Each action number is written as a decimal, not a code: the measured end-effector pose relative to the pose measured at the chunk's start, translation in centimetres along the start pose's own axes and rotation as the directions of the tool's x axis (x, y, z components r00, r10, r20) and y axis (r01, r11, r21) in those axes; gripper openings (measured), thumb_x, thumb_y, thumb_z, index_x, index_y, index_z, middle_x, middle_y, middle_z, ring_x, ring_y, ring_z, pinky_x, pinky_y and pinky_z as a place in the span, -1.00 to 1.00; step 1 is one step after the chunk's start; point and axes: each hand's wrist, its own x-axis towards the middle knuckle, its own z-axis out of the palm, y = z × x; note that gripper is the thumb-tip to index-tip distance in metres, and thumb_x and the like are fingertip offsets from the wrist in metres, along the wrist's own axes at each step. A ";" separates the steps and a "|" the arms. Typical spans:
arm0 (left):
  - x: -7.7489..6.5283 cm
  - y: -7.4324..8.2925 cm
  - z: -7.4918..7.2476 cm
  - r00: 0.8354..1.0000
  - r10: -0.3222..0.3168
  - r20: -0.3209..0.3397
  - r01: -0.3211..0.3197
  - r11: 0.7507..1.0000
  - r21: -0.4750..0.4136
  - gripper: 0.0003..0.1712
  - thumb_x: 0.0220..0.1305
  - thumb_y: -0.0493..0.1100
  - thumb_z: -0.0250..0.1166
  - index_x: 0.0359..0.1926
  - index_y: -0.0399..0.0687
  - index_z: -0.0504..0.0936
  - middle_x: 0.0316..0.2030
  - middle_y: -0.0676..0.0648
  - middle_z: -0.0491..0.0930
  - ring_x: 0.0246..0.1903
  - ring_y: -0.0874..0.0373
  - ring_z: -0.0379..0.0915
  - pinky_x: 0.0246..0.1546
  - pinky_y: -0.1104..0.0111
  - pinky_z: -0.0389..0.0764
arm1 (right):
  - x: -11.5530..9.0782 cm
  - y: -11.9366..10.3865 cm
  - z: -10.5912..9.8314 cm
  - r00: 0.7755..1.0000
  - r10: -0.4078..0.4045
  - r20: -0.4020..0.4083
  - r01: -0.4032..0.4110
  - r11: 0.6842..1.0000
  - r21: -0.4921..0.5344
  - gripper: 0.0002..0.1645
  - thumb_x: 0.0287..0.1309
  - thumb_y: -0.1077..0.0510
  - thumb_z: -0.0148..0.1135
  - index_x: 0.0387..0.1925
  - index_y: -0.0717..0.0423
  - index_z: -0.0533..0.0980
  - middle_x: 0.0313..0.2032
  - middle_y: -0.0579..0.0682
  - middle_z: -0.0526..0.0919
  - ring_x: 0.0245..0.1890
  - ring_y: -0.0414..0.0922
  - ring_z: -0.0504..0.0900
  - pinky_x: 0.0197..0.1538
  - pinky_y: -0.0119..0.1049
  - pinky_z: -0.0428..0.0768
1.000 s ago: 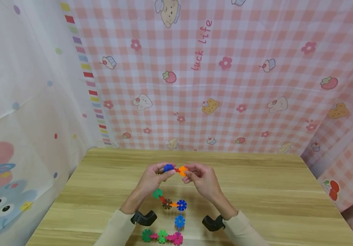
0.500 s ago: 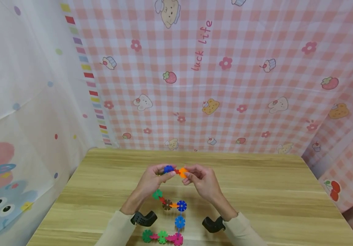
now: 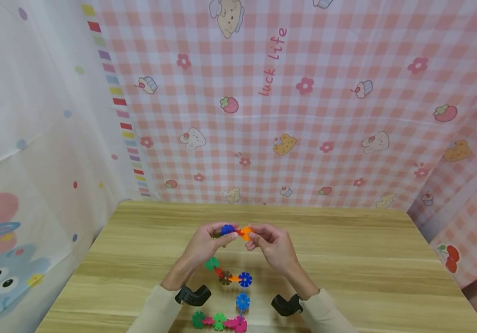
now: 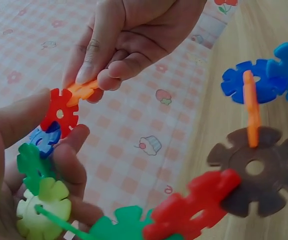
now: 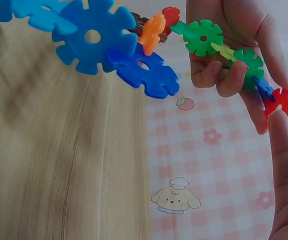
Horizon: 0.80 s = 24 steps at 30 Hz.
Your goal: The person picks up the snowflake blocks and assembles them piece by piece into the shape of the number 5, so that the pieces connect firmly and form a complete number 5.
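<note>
A chain of notched plastic snowflake discs runs from the table up into my hands. My left hand [image 3: 202,241] grips its raised end, around the blue disc [image 4: 45,141] and the red disc [image 4: 61,111], with green [image 4: 35,167] and pale yellow-green [image 4: 43,209] discs along its fingers. Between thumb and fingers, my right hand [image 3: 278,245] pinches an orange snowflake disc [image 3: 246,233], which meets the red disc's edge. How deeply their slots interlock I cannot tell. The right fingers hide part of the orange disc.
Lower parts of the chain bend across the wooden table [image 3: 367,263]: a brown disc [image 3: 225,278], a light blue disc [image 3: 242,301], a pink disc [image 3: 240,323] and a dark green disc [image 3: 198,319]. A checked curtain [image 3: 288,111] hangs behind the table.
The orange disc has tilted slightly in the right hand's pinch. Both hands stay almost in place, and the chain on the table has barely shifted.
</note>
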 end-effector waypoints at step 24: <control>0.4 0.4 -0.3 0.987 -0.045 -0.151 0.026 0.991 -0.129 -0.65 0.37 0.06 0.28 0.10 0.09 0.65 -0.31 -0.02 0.50 -0.40 0.05 0.31 -0.53 0.40 0.23 | -5.1 3.1 -1.0 0.838 0.395 0.376 -0.292 0.908 -0.302 -0.14 0.18 -0.07 0.39 0.37 0.15 0.23 0.00 0.02 0.69 -0.18 -0.09 0.56 -0.16 -0.31 0.53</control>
